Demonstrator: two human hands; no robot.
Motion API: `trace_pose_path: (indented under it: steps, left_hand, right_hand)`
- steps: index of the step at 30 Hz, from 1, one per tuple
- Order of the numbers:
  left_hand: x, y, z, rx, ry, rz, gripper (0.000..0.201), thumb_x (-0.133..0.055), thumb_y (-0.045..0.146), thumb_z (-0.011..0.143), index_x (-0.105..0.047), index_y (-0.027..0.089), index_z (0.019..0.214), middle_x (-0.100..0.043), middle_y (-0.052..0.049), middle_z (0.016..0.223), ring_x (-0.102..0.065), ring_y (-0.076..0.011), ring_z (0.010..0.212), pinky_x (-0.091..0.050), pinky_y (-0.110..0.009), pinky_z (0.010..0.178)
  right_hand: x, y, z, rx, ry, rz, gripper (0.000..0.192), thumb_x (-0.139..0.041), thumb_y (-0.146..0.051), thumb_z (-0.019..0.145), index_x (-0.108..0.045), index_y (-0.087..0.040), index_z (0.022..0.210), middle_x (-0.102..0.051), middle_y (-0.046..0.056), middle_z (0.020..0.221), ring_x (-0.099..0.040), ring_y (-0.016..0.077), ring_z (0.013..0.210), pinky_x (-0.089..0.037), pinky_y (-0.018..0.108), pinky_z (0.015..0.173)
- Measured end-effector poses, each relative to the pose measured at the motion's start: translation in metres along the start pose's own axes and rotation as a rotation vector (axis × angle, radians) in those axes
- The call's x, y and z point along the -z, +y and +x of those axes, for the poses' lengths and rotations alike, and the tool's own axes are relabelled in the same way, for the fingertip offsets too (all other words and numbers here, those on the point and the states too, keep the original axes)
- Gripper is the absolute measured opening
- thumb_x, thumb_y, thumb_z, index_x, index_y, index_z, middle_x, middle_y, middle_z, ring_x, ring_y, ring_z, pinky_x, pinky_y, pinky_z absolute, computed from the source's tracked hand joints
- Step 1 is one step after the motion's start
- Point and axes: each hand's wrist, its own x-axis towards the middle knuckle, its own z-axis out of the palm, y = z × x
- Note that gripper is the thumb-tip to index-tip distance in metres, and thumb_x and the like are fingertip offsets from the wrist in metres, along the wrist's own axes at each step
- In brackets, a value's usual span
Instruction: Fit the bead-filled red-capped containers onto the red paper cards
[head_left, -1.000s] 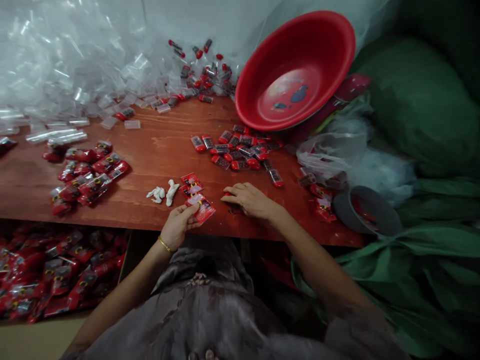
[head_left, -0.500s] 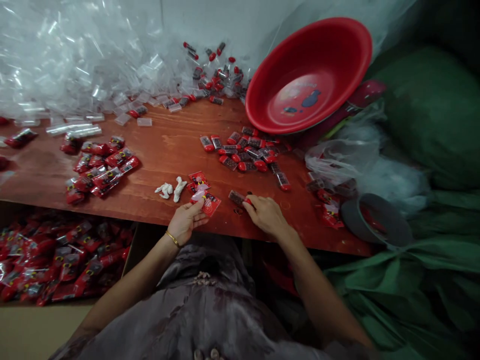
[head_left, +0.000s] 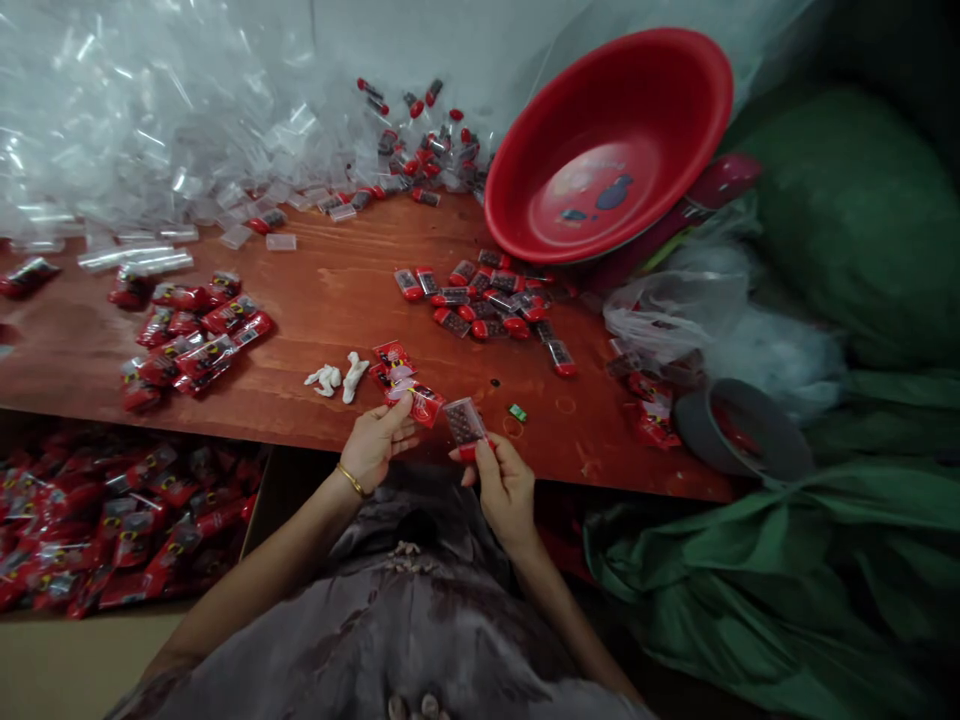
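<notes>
My left hand (head_left: 381, 440) pinches a red printed wrapper (head_left: 424, 402) between thumb and fingers at the table's front edge. My right hand (head_left: 504, 482) grips the red end of a clear tube (head_left: 465, 422) with dark contents, its clear end pointing up toward the wrapper. Tube and wrapper are close together; I cannot tell whether they touch. Another red wrapper (head_left: 394, 357) lies just behind the held one. Two crumpled white pieces (head_left: 354, 377) sit to the left. A small green item (head_left: 517, 412) lies right of the tube.
Several filled tubes (head_left: 487, 300) are grouped mid-table before a tilted red basin (head_left: 525, 120). Wrapped packs (head_left: 202, 335) lie at left, above a box of red packs (head_left: 135, 530). Empty clear tubes (head_left: 187, 130) heap at the back. A grey round container (head_left: 694, 430) stands at right.
My right hand has lifted the tube off the table and drawn it left toward the wrapper. The small green item now shows on the table. My left hand keeps its hold.
</notes>
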Motion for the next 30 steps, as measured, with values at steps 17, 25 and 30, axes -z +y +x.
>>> trace_pose_path:
  steps: [17, 25, 30]
  left_hand:
    - [-0.005, -0.001, 0.001, -0.243, 0.143, 0.058, 0.041, -0.085, 0.042, 0.040, -0.068, 0.012, 0.061, -0.065, 0.000, 0.059, -0.055, -0.0082, 0.051, -0.046, -0.021, 0.055]
    - [-0.005, -0.003, 0.004, -0.238, 0.163, 0.030, 0.048, -0.084, 0.047, 0.038, -0.066, 0.011, 0.065, -0.065, 0.000, 0.059, -0.059, -0.0105, 0.055, -0.048, -0.023, 0.059]
    - [-0.002, -0.005, 0.007, -0.190, 0.122, 0.020, 0.048, -0.083, 0.048, 0.043, -0.065, 0.013, 0.070, -0.066, 0.000, 0.060, -0.060, -0.0107, 0.054, -0.049, -0.023, 0.059]
  right_hand:
    - [-0.009, 0.001, 0.002, -0.142, -0.174, 0.157, 0.029, -0.047, -0.044, 0.087, -0.056, -0.019, 0.078, -0.063, -0.001, 0.058, -0.050, 0.0082, 0.040, -0.039, 0.020, 0.042]
    - [-0.012, 0.005, 0.002, -0.132, -0.148, 0.176, 0.028, -0.048, -0.044, 0.086, -0.057, -0.018, 0.079, -0.062, -0.001, 0.058, -0.049, 0.0079, 0.041, -0.039, 0.019, 0.042]
    - [-0.013, 0.008, -0.001, -0.104, -0.099, 0.157, 0.026, -0.047, -0.043, 0.087, -0.057, -0.019, 0.083, -0.063, -0.002, 0.059, -0.051, 0.0084, 0.042, -0.041, 0.020, 0.043]
